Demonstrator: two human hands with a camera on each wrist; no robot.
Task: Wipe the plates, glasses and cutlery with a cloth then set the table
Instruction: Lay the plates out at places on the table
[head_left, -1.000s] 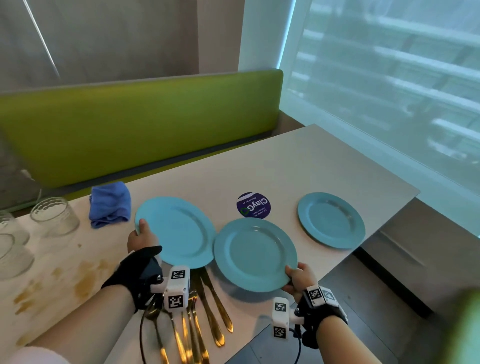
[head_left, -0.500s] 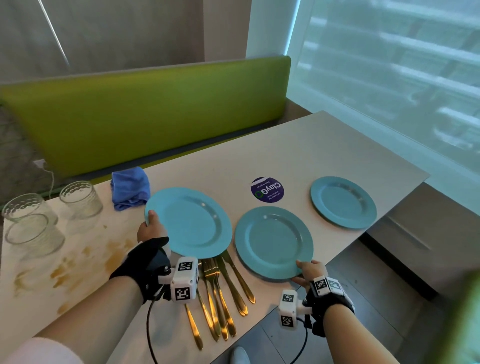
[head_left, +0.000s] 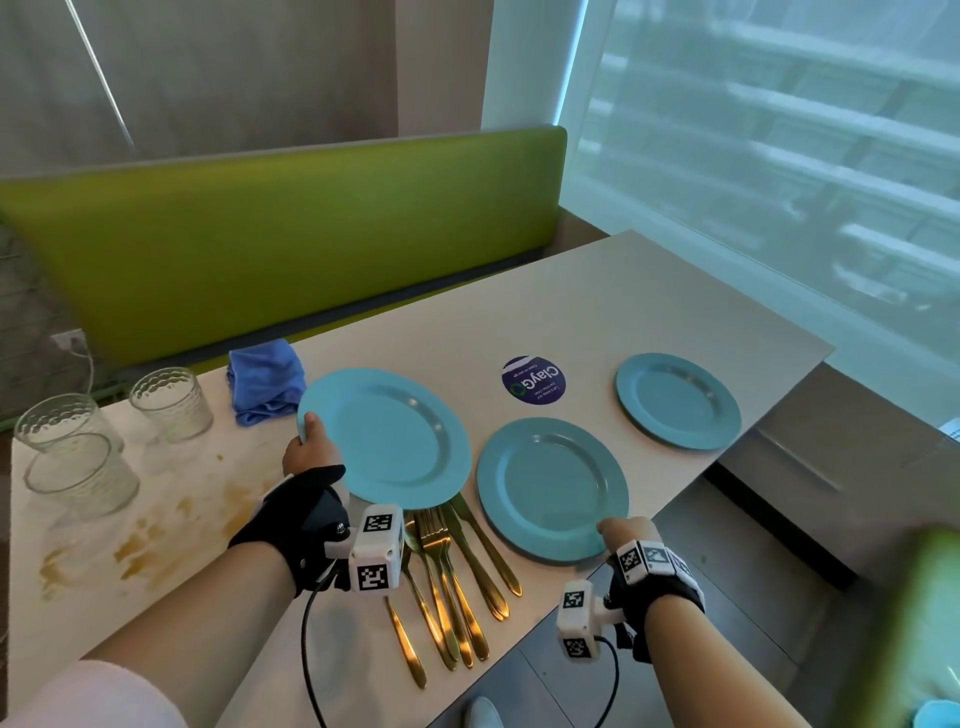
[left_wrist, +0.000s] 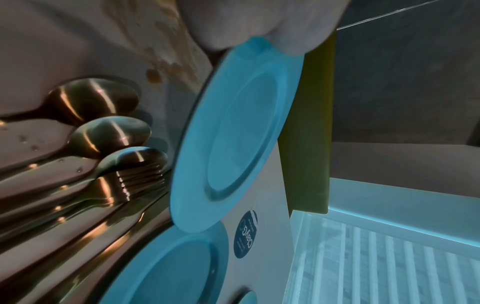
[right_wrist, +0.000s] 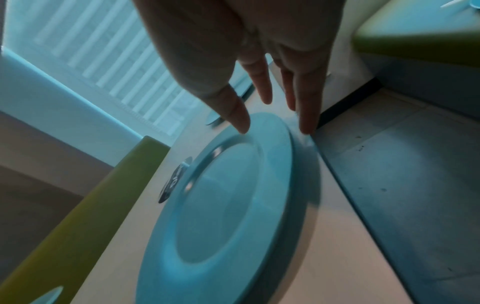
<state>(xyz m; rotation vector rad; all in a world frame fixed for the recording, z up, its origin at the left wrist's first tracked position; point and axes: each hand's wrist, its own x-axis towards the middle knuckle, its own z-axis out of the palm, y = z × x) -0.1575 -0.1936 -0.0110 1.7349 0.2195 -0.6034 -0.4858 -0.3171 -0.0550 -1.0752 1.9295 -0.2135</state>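
1. Gripping the left plate (head_left: 387, 439) at its rim, your left hand (head_left: 311, 452) has the thumb curled over the top edge; the plate tilts up from the table (head_left: 597, 306), its far side just above the cutlery (head_left: 452, 566).
2. Your right hand (head_left: 626, 530) has straight, relaxed fingers (right_wrist: 240, 115) touching the near rim of the middle plate (head_left: 553, 488), which lies flat on the table. It holds nothing.
3. The plates look stiff, smooth and probably light, perhaps slippery. Take each by the rim, thumb on top and fingers beneath.
4. The middle plate sits close to the table edge beside your right hand; a careless push could likely tip it off.
5. Beyond your left grip lies the blue cloth (head_left: 265, 382), just behind the lifted plate. Further left stand three glasses (head_left: 104, 431), likely fragile, near yellowish stains on the table.
6. Well to the right of your right hand sits a third plate (head_left: 678, 400); a round purple sticker (head_left: 533, 380) lies between it and the lifted plate.
7. The cutlery under the raised plate could catch its edge if you lower it there.
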